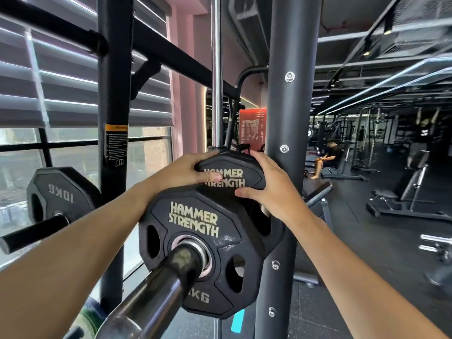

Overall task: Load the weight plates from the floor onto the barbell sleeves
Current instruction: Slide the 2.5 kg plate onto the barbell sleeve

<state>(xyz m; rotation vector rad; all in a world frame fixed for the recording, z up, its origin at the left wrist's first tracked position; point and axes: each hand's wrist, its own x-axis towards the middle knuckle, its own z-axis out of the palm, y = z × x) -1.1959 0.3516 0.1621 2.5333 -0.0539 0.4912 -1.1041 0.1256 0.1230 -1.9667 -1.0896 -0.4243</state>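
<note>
Plates on the sleeve, both hands clamped on the back one.
Left hand (193, 171) and right hand (266, 185) grip the top edge of the rear plate (234, 172) from either side, thumbs on its face, fingers curled over the rim. Just below the hands, the front plate (195, 241) sits on the sleeve (168, 277). Judged rigid, heavy and rubber-coated, so grippy; rim or cut-out slots look the surest hold. Another plate (57, 194) hangs well left of the left hand.
</note>
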